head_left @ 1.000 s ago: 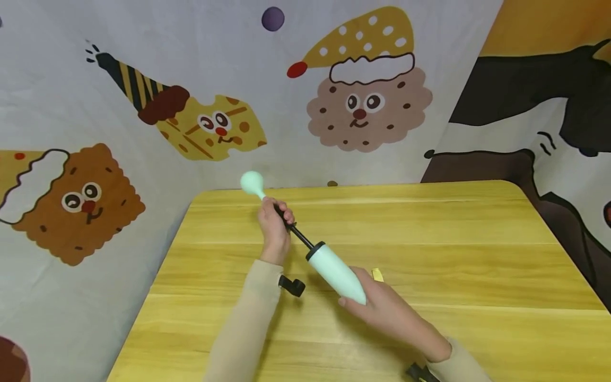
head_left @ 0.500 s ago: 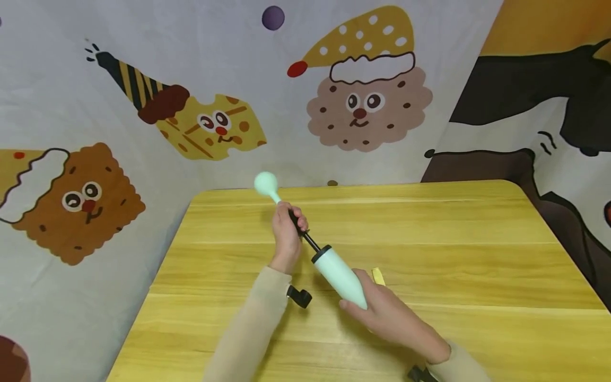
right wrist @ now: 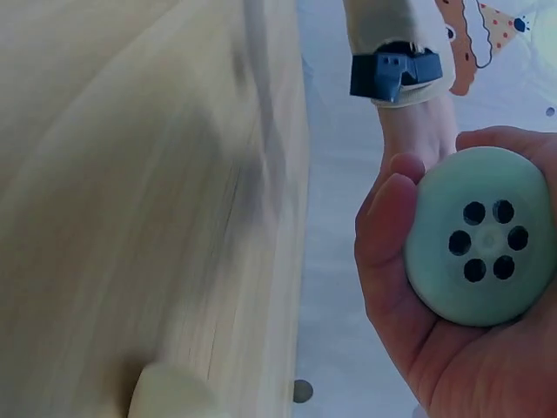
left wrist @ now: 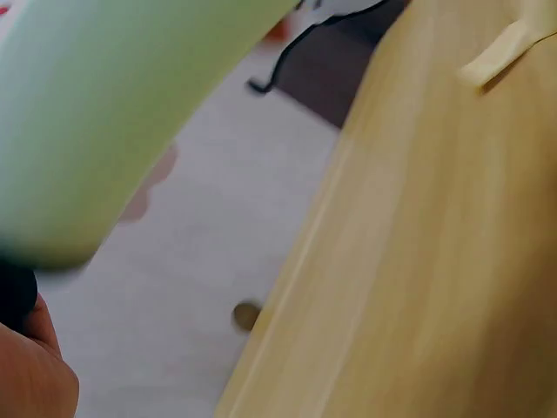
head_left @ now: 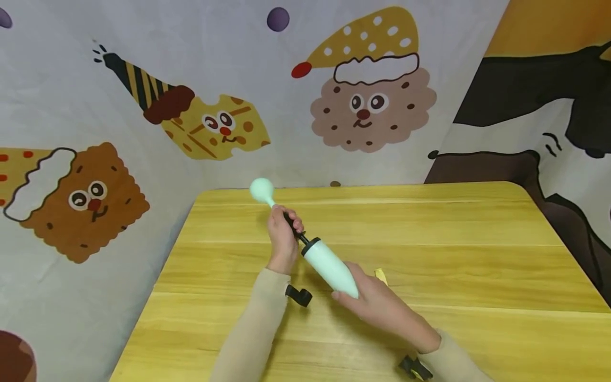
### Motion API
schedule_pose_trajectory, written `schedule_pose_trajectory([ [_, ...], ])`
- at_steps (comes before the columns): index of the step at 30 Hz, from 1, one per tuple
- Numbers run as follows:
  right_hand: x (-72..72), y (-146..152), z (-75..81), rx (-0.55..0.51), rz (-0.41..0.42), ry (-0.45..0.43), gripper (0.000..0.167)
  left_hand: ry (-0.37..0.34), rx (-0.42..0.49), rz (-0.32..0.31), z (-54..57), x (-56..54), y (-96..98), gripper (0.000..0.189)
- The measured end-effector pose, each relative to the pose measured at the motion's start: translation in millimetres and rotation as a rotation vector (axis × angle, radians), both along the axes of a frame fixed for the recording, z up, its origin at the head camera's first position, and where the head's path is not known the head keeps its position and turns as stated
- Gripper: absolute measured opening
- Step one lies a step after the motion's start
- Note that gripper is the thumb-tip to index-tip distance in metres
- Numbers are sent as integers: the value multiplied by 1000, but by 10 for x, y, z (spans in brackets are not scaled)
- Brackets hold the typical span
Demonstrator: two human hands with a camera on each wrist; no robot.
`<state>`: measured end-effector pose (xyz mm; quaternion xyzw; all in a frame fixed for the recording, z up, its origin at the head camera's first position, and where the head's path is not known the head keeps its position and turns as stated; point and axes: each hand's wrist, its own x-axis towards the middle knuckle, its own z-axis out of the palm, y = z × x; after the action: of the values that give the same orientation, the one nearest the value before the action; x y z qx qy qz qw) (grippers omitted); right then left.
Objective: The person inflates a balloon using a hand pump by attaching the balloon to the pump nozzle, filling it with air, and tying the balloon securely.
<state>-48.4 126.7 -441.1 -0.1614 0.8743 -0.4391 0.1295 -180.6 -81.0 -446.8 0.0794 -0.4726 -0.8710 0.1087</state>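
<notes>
Left grip (head_left: pixel 282 233): fingers wrapped round the black handle (head_left: pixel 290 220) of a hand pump (head_left: pixel 330 269). Small mint balloon (head_left: pixel 261 190) juts out just past this grip on the far side, its narrow neck running into the fist. Short stretch of black rod (head_left: pixel 304 240) shows between the left grip and the mint barrel.

Right grip (head_left: pixel 382 305): clamped on the barrel's rounded near end, fingers and thumb curled about it; right wrist view shows six dark holes in that end face (right wrist: pixel 490 242). Pump slants between the two grips, held above the desk (head_left: pixel 458 239).

Small yellow piece (head_left: pixel 381 276) lies on the desk just beyond the right grip, partly hidden by it. Behind each grip, a black wrist mount (head_left: pixel 298 295) and beige sleeve (head_left: pixel 258 329). Cartoon-printed cloth (head_left: pixel 286 101) hangs beyond both grips.
</notes>
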Motion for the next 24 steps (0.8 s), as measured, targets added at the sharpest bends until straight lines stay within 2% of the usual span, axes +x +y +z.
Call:
schedule_pose_trajectory([
  [3, 109, 105, 11, 37, 26, 53, 65, 3, 38, 76, 4, -86, -152, 36],
  [6, 211, 204, 16, 49, 48, 73, 61, -1, 53, 106, 0, -125, -252, 34],
  [11, 226, 225, 13, 27, 73, 64, 63, -6, 50, 52, 0, -66, -172, 34],
  [14, 152, 164, 9, -20, 87, 7, 66, 9, 38, 11, 1, -11, -30, 34],
  [19, -15, 38, 17, -69, 49, -76, 69, -6, 11, -79, -35, 110, 185, 35],
  [21, -57, -5, 16, -73, 39, -88, 70, -14, 2, -82, -51, 135, 217, 36],
  [24, -78, -47, 5, -82, 34, -95, 69, -23, -3, -57, -63, 115, 194, 37],
])
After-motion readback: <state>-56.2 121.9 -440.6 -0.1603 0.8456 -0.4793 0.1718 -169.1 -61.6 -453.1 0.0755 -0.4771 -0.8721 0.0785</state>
